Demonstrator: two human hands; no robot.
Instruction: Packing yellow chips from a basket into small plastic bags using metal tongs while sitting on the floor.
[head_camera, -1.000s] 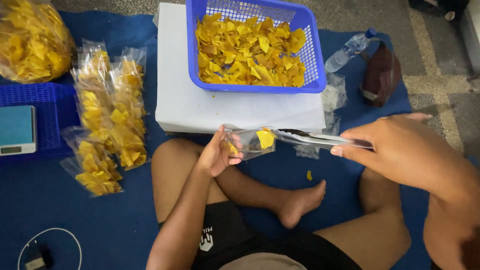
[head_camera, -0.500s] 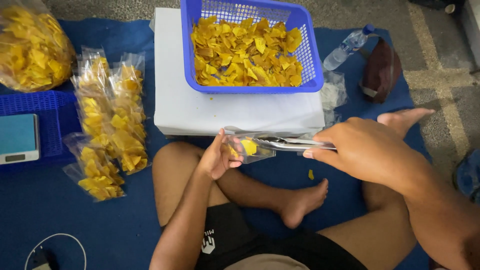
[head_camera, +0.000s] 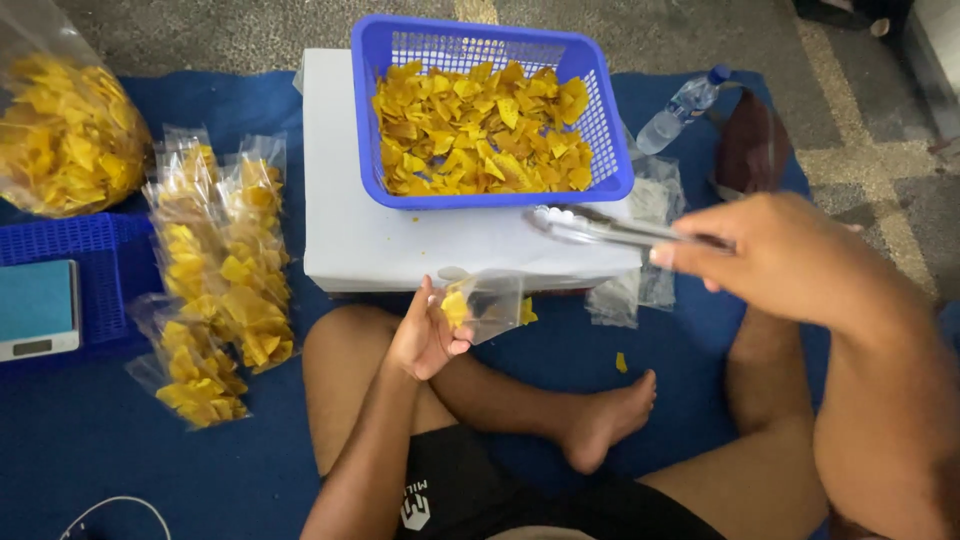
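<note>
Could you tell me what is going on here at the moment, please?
A person sits cross-legged on a blue mat. The left hand holds a small clear bag with a few yellow chips inside. The right hand holds metal tongs just in front of a blue basket of chips on a white box. Filled bags lie to the left.

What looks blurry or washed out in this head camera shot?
Head view: the right hand and its metal tongs are motion-blurred; the left hand, clear bag and blue basket stay sharp; light is soft and even, without harsh glare.
</note>
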